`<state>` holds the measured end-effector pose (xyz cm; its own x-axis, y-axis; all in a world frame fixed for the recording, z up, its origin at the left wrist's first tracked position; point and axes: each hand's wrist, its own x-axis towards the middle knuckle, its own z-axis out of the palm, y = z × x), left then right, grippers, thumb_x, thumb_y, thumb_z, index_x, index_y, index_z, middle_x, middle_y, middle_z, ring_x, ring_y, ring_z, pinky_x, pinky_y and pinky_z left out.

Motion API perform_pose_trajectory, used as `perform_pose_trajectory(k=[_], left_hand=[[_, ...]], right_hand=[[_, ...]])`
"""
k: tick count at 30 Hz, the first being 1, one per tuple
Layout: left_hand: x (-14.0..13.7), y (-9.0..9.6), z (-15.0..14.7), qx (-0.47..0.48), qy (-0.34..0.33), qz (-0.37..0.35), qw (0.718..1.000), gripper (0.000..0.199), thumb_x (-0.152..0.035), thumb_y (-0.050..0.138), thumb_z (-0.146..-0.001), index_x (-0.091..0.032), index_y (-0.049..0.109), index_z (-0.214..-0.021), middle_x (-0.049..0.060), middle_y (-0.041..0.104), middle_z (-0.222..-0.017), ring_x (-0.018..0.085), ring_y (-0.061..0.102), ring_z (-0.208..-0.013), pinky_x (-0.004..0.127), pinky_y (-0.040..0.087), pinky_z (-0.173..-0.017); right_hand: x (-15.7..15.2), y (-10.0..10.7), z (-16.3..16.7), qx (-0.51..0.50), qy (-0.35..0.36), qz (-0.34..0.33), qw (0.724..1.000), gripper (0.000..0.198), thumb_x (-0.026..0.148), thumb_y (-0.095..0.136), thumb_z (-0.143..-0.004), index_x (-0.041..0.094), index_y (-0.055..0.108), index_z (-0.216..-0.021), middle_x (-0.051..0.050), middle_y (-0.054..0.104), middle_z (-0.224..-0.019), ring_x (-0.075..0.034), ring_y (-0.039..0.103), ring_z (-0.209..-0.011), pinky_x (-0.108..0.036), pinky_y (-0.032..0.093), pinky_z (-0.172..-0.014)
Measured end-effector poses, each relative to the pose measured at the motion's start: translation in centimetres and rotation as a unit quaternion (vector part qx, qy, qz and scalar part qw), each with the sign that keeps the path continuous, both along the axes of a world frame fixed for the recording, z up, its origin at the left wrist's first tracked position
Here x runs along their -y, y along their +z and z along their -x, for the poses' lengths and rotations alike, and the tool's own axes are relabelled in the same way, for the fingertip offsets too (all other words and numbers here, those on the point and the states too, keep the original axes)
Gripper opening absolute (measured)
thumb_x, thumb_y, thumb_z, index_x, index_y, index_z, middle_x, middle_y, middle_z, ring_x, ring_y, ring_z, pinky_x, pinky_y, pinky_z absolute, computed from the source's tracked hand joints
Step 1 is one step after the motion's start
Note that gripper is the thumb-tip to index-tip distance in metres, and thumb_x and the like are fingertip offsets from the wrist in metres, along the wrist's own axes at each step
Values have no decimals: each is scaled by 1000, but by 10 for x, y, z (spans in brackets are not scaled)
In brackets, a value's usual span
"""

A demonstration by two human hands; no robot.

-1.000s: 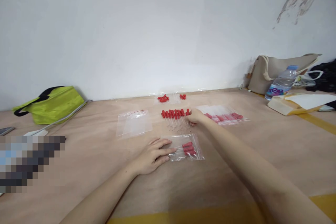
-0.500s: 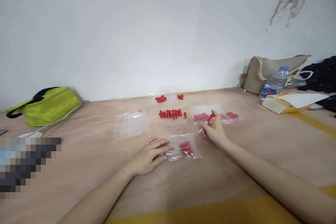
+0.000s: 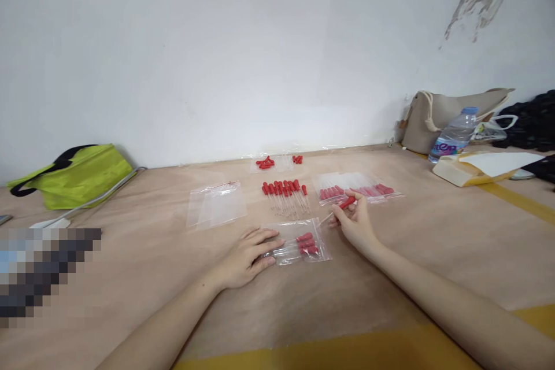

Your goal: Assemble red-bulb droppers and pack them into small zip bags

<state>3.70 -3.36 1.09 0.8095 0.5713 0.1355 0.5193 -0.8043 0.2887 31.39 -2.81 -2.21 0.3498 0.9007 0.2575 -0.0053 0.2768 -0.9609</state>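
My left hand lies with its fingers spread over the left end of a clear zip bag. Inside that bag are several glass droppers with red bulbs, the bulbs toward the bag's right end. Just beyond this end, my right hand is closed on one dropper. Its red bulb points up and right, and its thin glass tip slopes down-left close to the bag's edge. Behind the bag rests a group of loose red-bulbed droppers.
Filled zip bags lie behind my right hand, flat clear bags left of the loose droppers. Red bulbs sit by the wall. A green bag stands left; a water bottle and a beige bag stand right.
My right hand has tilted the dropper flatter, and its glass tip has come nearer to the right end of the bag. The left hand stays on the bag.
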Motion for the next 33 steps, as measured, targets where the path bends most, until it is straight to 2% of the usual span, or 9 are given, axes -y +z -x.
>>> perform_pose_trajectory(k=[4, 7, 11, 15, 18, 22, 26, 30, 33], left_hand=[[0, 0, 0, 5, -2, 0, 1000, 38, -32, 40, -89, -32, 39, -128, 2, 41, -133, 20, 36, -121, 43, 24, -103], [1, 1, -1, 8, 0, 1, 1000, 38, -31, 40, -89, -31, 39, -128, 2, 41, -133, 20, 37, -121, 43, 25, -103], [1, 2, -1, 10, 3, 5, 1000, 38, -31, 41, -89, -31, 41, -127, 2, 41, -133, 20, 37, -121, 41, 26, -103], [1, 1, -1, 0, 4, 5, 1000, 38, -32, 40, -90, -31, 39, -128, 2, 41, -133, 19, 36, -122, 42, 24, -104], [1, 1, -1, 0, 3, 4, 1000, 40, -32, 40, -90, -31, 36, -129, 1, 41, -133, 19, 36, -121, 41, 23, -104], [2, 1, -2, 6, 6, 2, 1000, 44, -33, 40, -89, -29, 31, -132, 3, 40, -133, 19, 36, -121, 41, 23, -104], [3, 2, -1, 8, 9, 1, 1000, 45, -34, 39, -89, -28, 29, -133, 3, 41, -133, 19, 36, -121, 40, 24, -104], [3, 2, -1, 11, 7, -1, 1000, 45, -34, 40, -89, -28, 30, -133, 3, 41, -132, 20, 37, -120, 41, 25, -103], [3, 2, -2, 7, 9, 1, 1000, 45, -33, 40, -89, -28, 30, -133, 4, 42, -132, 20, 37, -120, 41, 25, -103]], right_hand=[[3, 1, 2, -3, 36, 12, 999, 51, 43, 60, -67, 25, 26, -101, 5, 47, -66, -15, 57, -52, -31, 53, -52], [5, 2, 4, -8, 66, 18, 998, 51, 43, 60, -66, 24, 27, -100, 6, 47, -64, -14, 56, -51, -30, 51, -49], [8, 3, 4, -20, 62, 16, 998, 51, 42, 62, -65, 24, 29, -99, 7, 46, -64, -12, 55, -49, -27, 50, -46], [6, 2, 1, -55, 62, 29, 996, 51, 41, 64, -63, 23, 34, -100, 6, 48, -68, -12, 57, -56, -29, 52, -56], [7, 2, 1, -70, 82, 63, 992, 43, 42, 62, -62, 21, 44, -95, 3, 52, -72, -12, 58, -62, -31, 52, -64], [13, 5, 2, 15, 145, 107, 984, 40, 41, 64, -61, 18, 52, -92, 2, 56, -67, -10, 53, -53, -26, 48, -55], [16, 4, 4, 89, 199, 88, 972, 34, 39, 65, -62, 17, 53, -87, 2, 56, -66, -8, 48, -47, -23, 42, -48], [12, -1, 4, 203, 167, 42, 964, 25, 37, 64, -66, 17, 58, -80, 2, 55, -63, -8, 45, -49, -22, 40, -49], [6, -5, 4, 274, 121, 4, 954, 21, 36, 65, -65, 17, 61, -74, -1, 57, -75, -9, 46, -55, -23, 41, -54]])
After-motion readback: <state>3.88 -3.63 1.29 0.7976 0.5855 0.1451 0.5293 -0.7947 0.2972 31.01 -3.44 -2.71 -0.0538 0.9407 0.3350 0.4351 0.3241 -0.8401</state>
